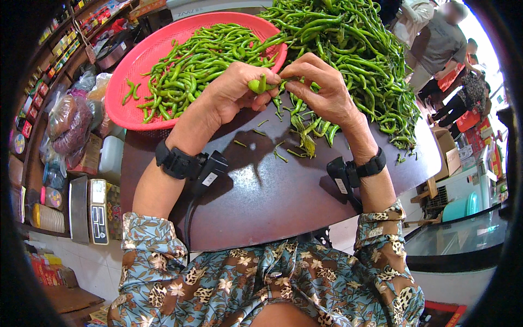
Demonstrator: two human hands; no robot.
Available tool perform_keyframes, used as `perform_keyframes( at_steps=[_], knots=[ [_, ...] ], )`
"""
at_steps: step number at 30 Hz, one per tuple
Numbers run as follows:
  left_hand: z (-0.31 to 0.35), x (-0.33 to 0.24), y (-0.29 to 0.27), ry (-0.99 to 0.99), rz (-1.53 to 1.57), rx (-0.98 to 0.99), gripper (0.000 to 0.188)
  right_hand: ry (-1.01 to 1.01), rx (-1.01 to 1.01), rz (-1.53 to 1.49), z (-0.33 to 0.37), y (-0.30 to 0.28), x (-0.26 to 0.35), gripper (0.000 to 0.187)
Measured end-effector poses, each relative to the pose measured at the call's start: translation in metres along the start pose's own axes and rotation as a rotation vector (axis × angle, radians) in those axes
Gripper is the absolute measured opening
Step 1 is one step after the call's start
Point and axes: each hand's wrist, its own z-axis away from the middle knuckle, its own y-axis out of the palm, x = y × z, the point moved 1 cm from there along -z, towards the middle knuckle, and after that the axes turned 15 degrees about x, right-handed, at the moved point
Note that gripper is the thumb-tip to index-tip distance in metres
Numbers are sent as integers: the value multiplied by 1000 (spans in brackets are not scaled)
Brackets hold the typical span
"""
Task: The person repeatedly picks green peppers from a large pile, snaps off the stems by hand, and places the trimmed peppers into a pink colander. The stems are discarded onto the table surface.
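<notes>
Curled around a few green chili peppers (260,85), my left hand (238,90) is closed in front of the red basket. Its fingers meet those of my right hand (318,87), which pinches at the stem end of a pepper; the tip of that pinch is partly hidden. The red perforated basket (122,87) at the far left of the table holds many loose green peppers (190,71). Beyond my right hand rises a big heap of green peppers (348,43) with leaves and stems on them.
Cut stems and bits of leaf (280,155) lie scattered on the dark table (256,207). A scale (98,212) and bagged goods (68,122) stand to the left. Several people (438,46) are at the far right, near a cardboard box (447,150) and a glass-topped case (457,234).
</notes>
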Motion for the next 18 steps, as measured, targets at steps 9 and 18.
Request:
perform_keyframes(
  at_steps=[9,18],
  knots=[
    [-1,3,-1,-55,101,46,19,-27,-33,25,0,2,-2,16],
    [-2,6,0,-39,255,88,16,-62,-58,75,-1,0,1,12]
  ],
)
